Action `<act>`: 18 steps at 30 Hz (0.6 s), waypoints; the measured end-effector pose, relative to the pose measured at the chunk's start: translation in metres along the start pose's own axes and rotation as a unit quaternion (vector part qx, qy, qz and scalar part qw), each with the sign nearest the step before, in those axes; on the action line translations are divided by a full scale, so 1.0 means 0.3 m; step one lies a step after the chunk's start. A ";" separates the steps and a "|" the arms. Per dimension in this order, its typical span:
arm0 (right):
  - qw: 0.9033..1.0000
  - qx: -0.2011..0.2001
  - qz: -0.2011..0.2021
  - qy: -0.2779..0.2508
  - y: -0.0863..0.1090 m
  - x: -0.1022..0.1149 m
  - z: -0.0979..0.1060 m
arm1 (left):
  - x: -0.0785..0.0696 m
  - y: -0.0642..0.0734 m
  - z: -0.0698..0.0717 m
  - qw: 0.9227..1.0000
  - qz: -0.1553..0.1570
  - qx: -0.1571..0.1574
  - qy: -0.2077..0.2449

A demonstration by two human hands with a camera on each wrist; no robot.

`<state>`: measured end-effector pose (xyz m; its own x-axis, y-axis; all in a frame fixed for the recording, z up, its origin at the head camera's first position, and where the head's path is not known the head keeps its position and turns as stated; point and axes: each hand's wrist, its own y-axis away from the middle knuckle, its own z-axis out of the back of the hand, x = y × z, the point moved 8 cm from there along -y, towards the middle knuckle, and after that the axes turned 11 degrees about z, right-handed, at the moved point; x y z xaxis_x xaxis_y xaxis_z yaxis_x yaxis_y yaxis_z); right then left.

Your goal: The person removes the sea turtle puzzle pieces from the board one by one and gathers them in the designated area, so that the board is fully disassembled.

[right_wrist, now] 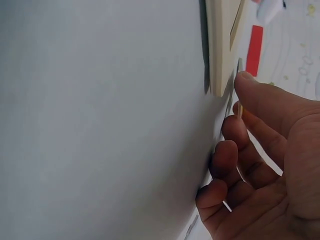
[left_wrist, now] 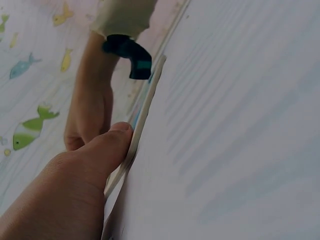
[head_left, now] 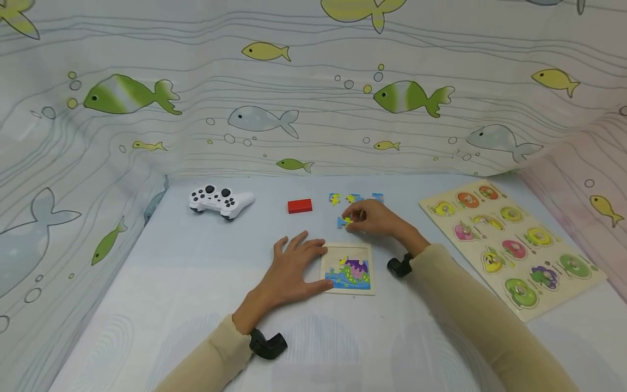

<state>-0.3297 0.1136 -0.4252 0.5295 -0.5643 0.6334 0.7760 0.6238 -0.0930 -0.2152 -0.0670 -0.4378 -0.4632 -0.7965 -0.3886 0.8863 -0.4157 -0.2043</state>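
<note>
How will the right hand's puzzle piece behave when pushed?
The puzzle piece is probably stiff: its visible edge looks straight in the right wrist view. Thin and small, it should feel light. Its flat shape suggests sliding, not rolling.

purple-green-blue puzzle (head_left: 356, 274), blue-and-yellow piece (head_left: 341, 222), pale cream frame (head_left: 371, 269), red block (head_left: 300, 206), white-and-black controller (head_left: 218, 203), backdrop (head_left: 323, 81) of wavy lines and multicoloured fish

Backdrop (head_left: 338, 149): whitish, fish-printed, wavy-lined | right wall (head_left: 583, 163): pinkish | tabletop (head_left: 196, 245): pale, bluish toward rear
</note>
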 end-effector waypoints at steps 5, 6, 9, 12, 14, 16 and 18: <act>1.000 0.005 0.003 0.011 -0.026 0.005 -0.010 | 0.003 0.002 -0.004 1.000 0.009 0.009 -0.004; 1.000 0.006 0.002 0.013 -0.031 0.005 -0.011 | 0.004 0.002 -0.005 1.000 0.011 0.010 -0.006; 1.000 0.005 0.001 0.021 -0.044 0.005 -0.015 | 0.003 0.002 -0.005 1.000 0.008 0.009 -0.005; 1.000 0.003 -0.003 0.026 -0.055 0.001 -0.020 | 0.001 0.002 -0.004 1.000 0.005 0.005 -0.001; 1.000 0.001 -0.008 0.028 -0.061 0.000 -0.022 | 0.001 0.002 -0.005 1.000 0.006 0.007 -0.002; 1.000 -0.001 -0.012 0.029 -0.066 0.001 -0.023 | 0.003 0.001 -0.006 1.000 0.009 0.010 -0.005; 0.999 -0.003 -0.013 0.030 -0.069 0.008 -0.021 | 0.004 0.001 -0.005 1.000 0.009 0.009 -0.007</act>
<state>-0.3425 0.0960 -0.4266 0.5278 -0.6123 0.5887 0.7921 0.6050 -0.0809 -0.2155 -0.0674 -0.4395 -0.4467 -0.8105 -0.3788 0.8946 -0.4089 -0.1802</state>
